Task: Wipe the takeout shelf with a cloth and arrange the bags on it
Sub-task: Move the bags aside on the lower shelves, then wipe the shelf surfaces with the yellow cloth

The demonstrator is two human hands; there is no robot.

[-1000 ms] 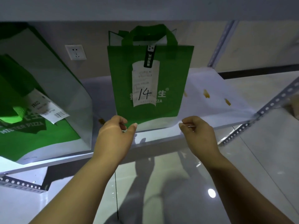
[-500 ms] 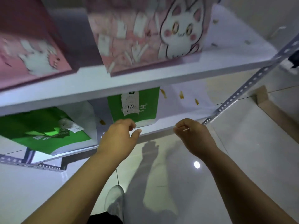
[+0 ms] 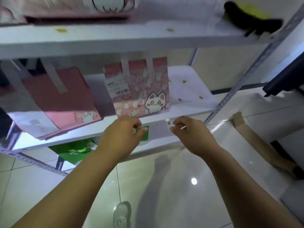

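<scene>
Hovering at the front edge of the white metal-framed middle shelf [image 3: 194,91], both hands carry no cloth: left hand [image 3: 121,137] loosely curled, gripping nothing; right hand [image 3: 192,135] curled, and whether it pinches a thin pale sliver cannot be told; the pink cat-print paper bag [image 3: 139,89] stands on that shelf just above and beyond them, nearer the left hand; long axis vertical, handles up, printed face towards the camera; a plainer pink paper bag [image 3: 60,99] leans at its left; yellow crumbs [image 3: 184,81] lie at its right.
</scene>
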